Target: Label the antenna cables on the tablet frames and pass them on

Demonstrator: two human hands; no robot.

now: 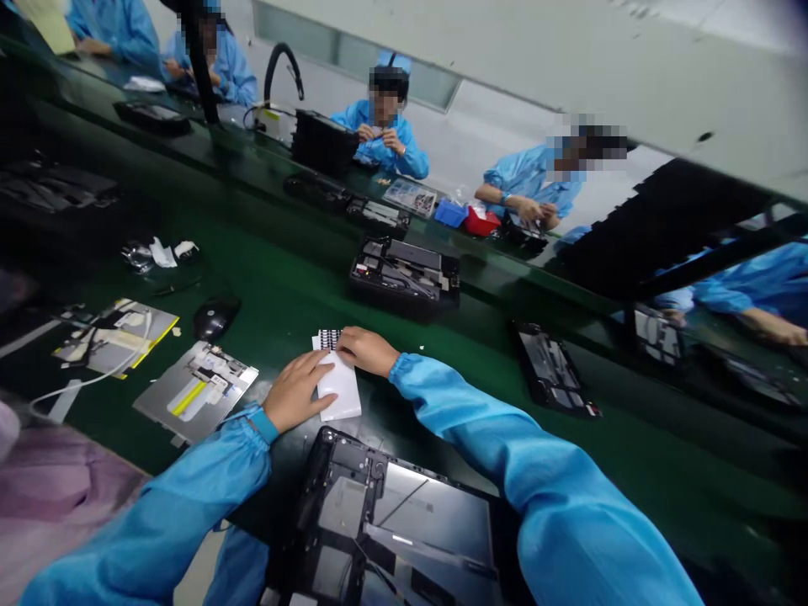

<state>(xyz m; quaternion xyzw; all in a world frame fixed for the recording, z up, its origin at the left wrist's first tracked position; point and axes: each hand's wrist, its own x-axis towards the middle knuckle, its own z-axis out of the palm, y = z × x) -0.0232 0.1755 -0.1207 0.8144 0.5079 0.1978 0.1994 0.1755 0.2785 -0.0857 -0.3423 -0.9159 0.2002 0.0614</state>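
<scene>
Opened black device (435, 505) nearest me, just short of white sheet (345, 391) on green worktop (467, 349). I see left hand (294, 391), fingers spread over it, unclenched; right hand (369, 349), fingers curled at its top, can't tell if pinching. Mouse (215, 316), metal panel (167, 394) left; open casing (404, 273) beyond.

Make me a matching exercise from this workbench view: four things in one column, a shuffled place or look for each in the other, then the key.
Things
1. White sheet
2. Computer mouse
3. Red bin
4. Large opened device

Places and looks
A. Beside the blue bin
B. Between the two nearest blue sleeves
C. Black and rounded
D. Partly covered by the left hand

Pairs: 1-D, 2-C, 3-A, 4-B
</scene>
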